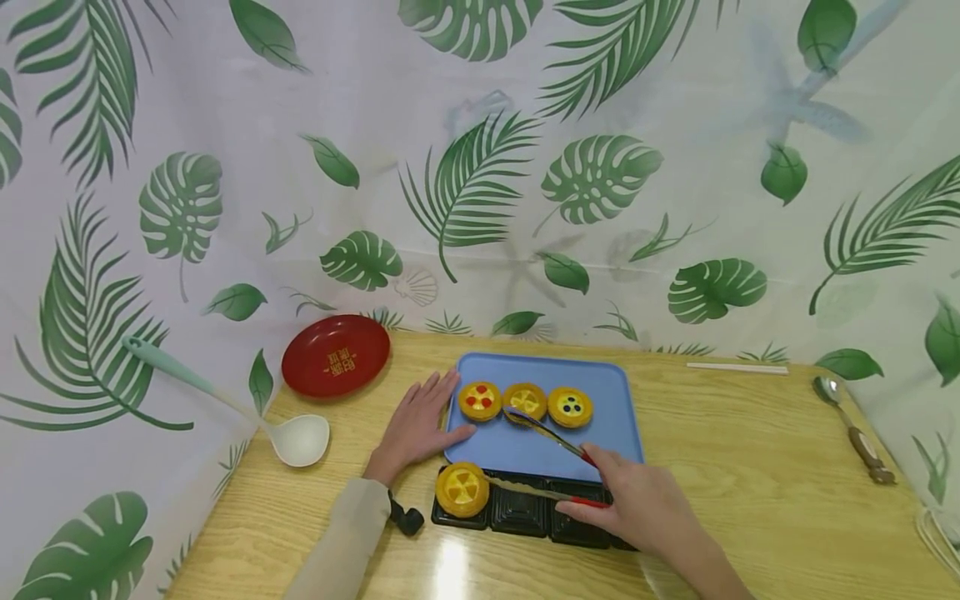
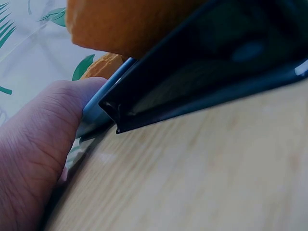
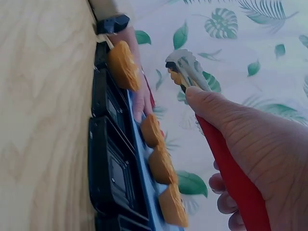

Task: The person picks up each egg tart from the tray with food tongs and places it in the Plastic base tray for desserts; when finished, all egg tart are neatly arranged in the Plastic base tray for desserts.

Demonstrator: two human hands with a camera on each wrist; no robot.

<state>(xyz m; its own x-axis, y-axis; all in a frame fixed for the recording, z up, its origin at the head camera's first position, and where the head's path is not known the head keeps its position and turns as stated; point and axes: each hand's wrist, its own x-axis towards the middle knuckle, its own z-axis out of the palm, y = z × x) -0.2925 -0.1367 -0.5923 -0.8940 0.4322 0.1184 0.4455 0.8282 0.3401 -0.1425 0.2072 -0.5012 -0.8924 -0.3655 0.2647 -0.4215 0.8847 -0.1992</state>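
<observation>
The right hand [image 1: 647, 498] grasps red-handled tongs [image 1: 525, 489], their long axis running leftward from the palm, spread tips pointing left over the blue tray [image 1: 491, 454] and black tray [image 1: 519, 510]. The left hand [image 1: 418, 423] is released, fingers extended, at the blue tray's left edge. One tart [image 1: 461, 490] sits at the black tray's left end.

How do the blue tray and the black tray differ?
The blue tray has one undivided surface; the black tray has separate compartments. The blue tray is broad; the black tray is narrower. The blue tray carries three tarts; the black tray, one tart. Both hold tarts.
</observation>
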